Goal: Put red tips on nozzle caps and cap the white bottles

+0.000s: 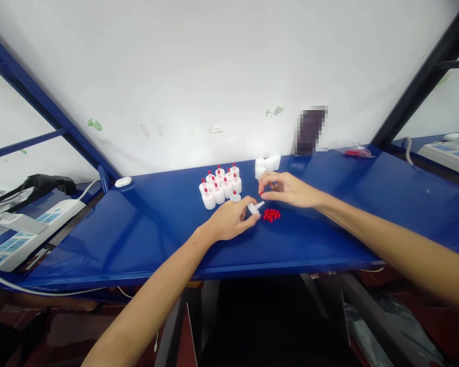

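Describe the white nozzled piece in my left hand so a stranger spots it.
Over the glossy blue table, find the left hand beside a cluster of small red caps. It holds the tilted white nozzled piece; unlike the upright red-capped white bottles nearby, its pointed tip is bare.

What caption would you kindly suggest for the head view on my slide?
At a blue table, the left hand holds a white nozzled bottle while the right hand pinches a red cap.
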### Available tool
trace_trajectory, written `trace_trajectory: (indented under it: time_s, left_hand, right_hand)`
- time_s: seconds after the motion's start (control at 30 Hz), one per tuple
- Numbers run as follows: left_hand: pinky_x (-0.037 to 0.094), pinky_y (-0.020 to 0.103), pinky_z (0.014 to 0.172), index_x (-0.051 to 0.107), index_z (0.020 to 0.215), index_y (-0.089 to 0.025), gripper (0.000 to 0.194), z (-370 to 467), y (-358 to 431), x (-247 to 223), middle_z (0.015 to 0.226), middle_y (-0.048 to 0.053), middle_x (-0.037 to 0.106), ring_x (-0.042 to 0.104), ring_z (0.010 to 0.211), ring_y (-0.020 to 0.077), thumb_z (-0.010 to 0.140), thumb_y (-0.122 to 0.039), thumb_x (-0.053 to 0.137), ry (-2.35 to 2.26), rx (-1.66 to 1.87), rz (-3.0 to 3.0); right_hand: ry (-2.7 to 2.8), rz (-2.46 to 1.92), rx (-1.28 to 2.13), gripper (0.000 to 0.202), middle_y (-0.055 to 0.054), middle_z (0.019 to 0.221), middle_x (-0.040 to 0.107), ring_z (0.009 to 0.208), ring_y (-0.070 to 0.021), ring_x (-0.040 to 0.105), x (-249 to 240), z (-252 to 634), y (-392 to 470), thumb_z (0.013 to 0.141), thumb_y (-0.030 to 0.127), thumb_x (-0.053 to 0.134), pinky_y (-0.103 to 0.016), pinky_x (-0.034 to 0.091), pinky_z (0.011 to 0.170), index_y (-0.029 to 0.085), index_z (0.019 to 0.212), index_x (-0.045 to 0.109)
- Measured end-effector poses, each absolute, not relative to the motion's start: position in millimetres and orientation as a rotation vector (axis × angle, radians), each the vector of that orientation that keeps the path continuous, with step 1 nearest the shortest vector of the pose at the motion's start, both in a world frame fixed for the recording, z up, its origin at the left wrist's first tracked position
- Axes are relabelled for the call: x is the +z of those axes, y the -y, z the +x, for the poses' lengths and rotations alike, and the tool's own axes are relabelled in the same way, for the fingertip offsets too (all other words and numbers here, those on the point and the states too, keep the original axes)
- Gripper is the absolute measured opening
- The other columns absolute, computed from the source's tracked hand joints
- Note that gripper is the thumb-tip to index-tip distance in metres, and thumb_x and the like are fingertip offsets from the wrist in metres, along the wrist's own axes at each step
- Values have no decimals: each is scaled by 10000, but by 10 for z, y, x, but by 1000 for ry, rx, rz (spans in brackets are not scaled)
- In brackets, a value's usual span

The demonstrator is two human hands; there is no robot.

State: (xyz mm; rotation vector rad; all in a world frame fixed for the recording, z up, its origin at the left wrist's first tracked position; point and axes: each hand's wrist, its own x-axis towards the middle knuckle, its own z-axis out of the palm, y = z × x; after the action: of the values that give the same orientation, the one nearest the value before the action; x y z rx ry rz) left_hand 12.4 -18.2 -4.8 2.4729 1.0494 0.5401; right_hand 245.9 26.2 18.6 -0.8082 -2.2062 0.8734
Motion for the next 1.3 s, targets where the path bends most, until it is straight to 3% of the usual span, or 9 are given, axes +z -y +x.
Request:
trace_trajectory:
  time_s: [0.07,0.17,0.43,0.6,0.73,0.83,0.9,1.07,1.3]
  left_hand:
    - [339,267,575,526,1198,-187,328,123,175,-56,633,-49,555,528,581,143,983,-429,475,-1052,562,2425]
    - [348,272,583,498,1227,-187,343,120,167,-68,636,-47,551,530,587,149,1002,-438,440,-1036,606,2373]
    - [323,269,574,463,1250,-175,362,117,167,-70,602,-69,481,489,550,137,1020,-448,407,-1012,679,2310]
    - [327,255,559,473,1220,-180,359,123,171,-86,595,-70,486,473,528,124,1019,-469,404,-986,714,2253]
    - [383,236,571,484,1181,-181,361,139,168,-113,559,-74,510,498,511,113,1018,-493,401,-932,788,2115]
    - [390,220,540,494,1147,-180,368,157,158,-126,540,-81,493,496,476,100,1010,-512,416,-890,845,1983]
    - [346,206,490,501,1132,-177,378,168,152,-133,531,-90,455,451,444,86,1001,-525,433,-876,870,1921]
    - [260,195,452,520,1130,-169,392,187,156,-137,526,-99,372,341,439,63,989,-530,464,-876,921,1885]
    - [288,194,446,515,1129,-170,424,192,177,-109,516,-92,420,387,426,71,970,-562,478,-872,840,1852]
  right_hand:
    - [2078,-790,871,211,-2,777,530,680,-130,440,162,2422,-242,830,396,694,-299,372,646,187,849,677]
    - [1984,-795,957,227,32,679,489,625,-116,414,141,2409,-236,813,405,718,-293,356,618,186,833,663]
    - [1988,-802,1011,273,12,692,568,636,-130,481,111,2379,-227,807,460,727,-303,394,622,192,855,706]
    - [2096,-786,680,262,-27,778,636,732,-173,568,118,2354,-179,850,461,686,-351,437,728,205,865,740]
    - [2292,-767,313,285,-8,729,630,713,-181,578,113,2362,-113,910,397,588,-406,405,832,195,1064,718]
    - [2416,-797,276,472,-26,843,673,750,-199,589,105,2333,-64,853,413,635,-397,413,836,184,1265,616]
    - [2441,-893,251,541,-44,920,694,778,-214,594,102,2284,-35,828,436,656,-383,419,820,180,1298,573]
    - [2405,-1024,123,393,-66,969,703,796,-226,618,88,2177,-11,868,358,567,-360,394,789,174,1215,573]
    - [2439,-982,-138,288,-103,971,675,801,-251,596,57,2189,-30,838,348,532,-359,344,761,166,1057,569]
